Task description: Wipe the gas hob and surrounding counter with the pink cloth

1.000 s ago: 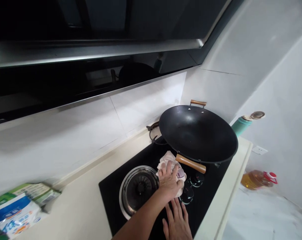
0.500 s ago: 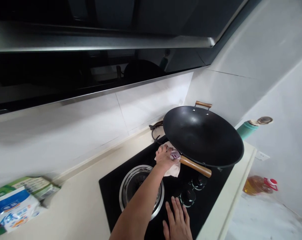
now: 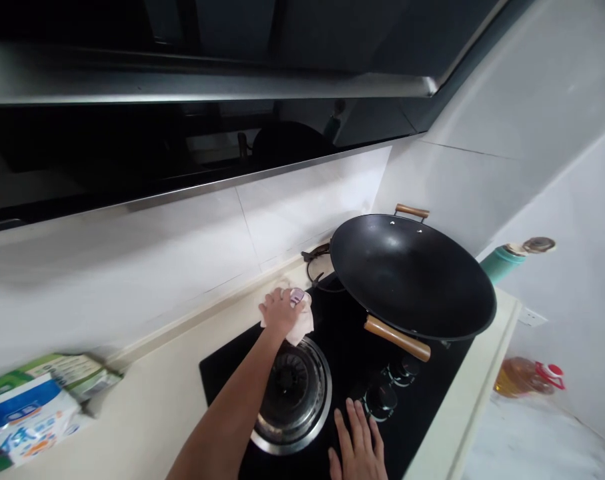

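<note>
My left hand presses a pale pink cloth with a purple patch onto the back edge of the black glass cooktop, fingers curled over it. Just below the cloth is the round gas burner with its shiny metal ring, partly covered by my left forearm. My right hand lies flat, fingers spread, on the front of the cooktop beside the control knobs, holding nothing.
A large black wok with wooden handles sits over the cooktop's right side. A black pot stand is behind it. Left lie food packets; right are a green bottle and an oil jug. The range hood hangs above.
My left hand has slid the cloth leftward, from beside the wok's handle to behind the burner. More of the burner shows. My right hand stays resting on the cooktop.
</note>
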`<state>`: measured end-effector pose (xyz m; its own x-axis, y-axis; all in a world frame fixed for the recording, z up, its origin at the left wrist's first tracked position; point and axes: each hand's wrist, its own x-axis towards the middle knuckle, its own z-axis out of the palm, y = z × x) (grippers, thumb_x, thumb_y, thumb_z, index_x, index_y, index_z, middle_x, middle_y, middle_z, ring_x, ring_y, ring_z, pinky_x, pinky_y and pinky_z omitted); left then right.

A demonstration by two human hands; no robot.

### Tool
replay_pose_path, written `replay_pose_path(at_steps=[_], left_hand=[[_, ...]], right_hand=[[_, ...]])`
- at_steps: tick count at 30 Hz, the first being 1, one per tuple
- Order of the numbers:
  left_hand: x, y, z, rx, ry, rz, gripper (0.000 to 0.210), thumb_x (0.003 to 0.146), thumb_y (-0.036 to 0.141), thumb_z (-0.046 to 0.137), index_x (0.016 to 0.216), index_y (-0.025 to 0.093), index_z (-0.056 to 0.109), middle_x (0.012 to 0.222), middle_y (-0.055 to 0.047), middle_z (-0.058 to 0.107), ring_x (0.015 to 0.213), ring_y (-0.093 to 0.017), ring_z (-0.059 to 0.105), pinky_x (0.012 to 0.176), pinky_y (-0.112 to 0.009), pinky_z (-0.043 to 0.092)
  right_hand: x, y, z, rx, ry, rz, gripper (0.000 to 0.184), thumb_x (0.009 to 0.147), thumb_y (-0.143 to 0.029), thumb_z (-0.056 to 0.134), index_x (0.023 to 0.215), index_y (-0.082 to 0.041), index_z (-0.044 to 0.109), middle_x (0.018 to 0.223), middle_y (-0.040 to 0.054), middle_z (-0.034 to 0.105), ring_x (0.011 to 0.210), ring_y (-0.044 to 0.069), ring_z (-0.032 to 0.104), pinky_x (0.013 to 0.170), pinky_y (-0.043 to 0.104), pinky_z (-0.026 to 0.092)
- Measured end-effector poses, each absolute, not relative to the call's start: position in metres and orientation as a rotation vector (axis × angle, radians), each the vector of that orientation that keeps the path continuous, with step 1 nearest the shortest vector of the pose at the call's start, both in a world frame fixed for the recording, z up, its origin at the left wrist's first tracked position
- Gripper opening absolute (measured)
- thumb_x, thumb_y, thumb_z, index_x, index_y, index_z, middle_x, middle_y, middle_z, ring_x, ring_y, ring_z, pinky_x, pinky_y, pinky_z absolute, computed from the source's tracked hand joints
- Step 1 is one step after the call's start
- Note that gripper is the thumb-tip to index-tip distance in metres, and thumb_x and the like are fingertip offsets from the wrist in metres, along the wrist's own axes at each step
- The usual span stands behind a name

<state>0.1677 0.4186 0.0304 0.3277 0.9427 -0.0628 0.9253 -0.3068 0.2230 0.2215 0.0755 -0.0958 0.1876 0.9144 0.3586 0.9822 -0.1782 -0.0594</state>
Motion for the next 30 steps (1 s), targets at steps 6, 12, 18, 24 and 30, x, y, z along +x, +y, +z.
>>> replay_pose_path(at_steps=[6, 12, 18, 24, 30], left_hand=[[0.212, 0.452, 0.016, 2.426, 1.606, 0.102, 0.065, 0.095, 0.065, 0.037, 0.146, 0.026, 0.047, 0.162, -0.01, 0.034, 0.145, -0.04, 0.024, 0.111, -0.063, 0.027], [0.188, 0.461, 0.009, 2.507, 1.491, 0.154, 0.059, 0.094, 0.065, 0.047, 0.144, 0.034, 0.049, 0.163, -0.002, 0.034, 0.144, -0.033, 0.03, 0.11, -0.053, 0.034], [0.096, 0.448, 0.009, 2.508, 1.644, 0.228, 0.052, 0.095, 0.057, 0.052, 0.14, 0.03, 0.055, 0.16, -0.006, 0.039, 0.141, -0.033, 0.035, 0.11, -0.052, 0.035], [-0.02, 0.412, 0.015, 2.412, 1.889, 0.255, 0.05, 0.096, 0.048, 0.052, 0.14, 0.024, 0.053, 0.159, -0.011, 0.04, 0.14, -0.031, 0.038, 0.108, -0.052, 0.038], [-0.108, 0.367, 0.017, 2.134, 2.296, 0.28, 0.052, 0.098, 0.051, 0.047, 0.138, 0.018, 0.052, 0.157, -0.015, 0.039, 0.14, -0.034, 0.037, 0.107, -0.058, 0.038]], right_hand=[[0.216, 0.078, -0.104, -2.133, -1.687, -0.416, 0.07, 0.09, -0.053, 0.056, 0.153, -0.027, 0.042, 0.148, 0.0116, 0.053, 0.137, 0.035, 0.048, 0.112, 0.054, 0.029], [0.215, 0.079, -0.098, -2.12, -1.658, -0.419, 0.065, 0.091, -0.05, 0.055, 0.151, -0.026, 0.044, 0.148, 0.0118, 0.053, 0.137, 0.035, 0.048, 0.109, 0.055, 0.032], [0.222, 0.078, -0.083, -2.09, -1.786, -0.452, 0.064, 0.092, -0.046, 0.055, 0.15, -0.022, 0.045, 0.15, 0.0133, 0.05, 0.138, 0.034, 0.046, 0.109, 0.053, 0.03], [0.218, 0.079, -0.079, -2.082, -1.742, -0.397, 0.064, 0.093, -0.044, 0.055, 0.152, -0.023, 0.042, 0.155, 0.0139, 0.045, 0.14, 0.036, 0.043, 0.11, 0.056, 0.029], [0.212, 0.08, -0.066, -2.048, -1.667, -0.313, 0.052, 0.093, -0.039, 0.052, 0.142, -0.021, 0.054, 0.155, 0.0159, 0.043, 0.141, 0.036, 0.042, 0.11, 0.058, 0.028]])
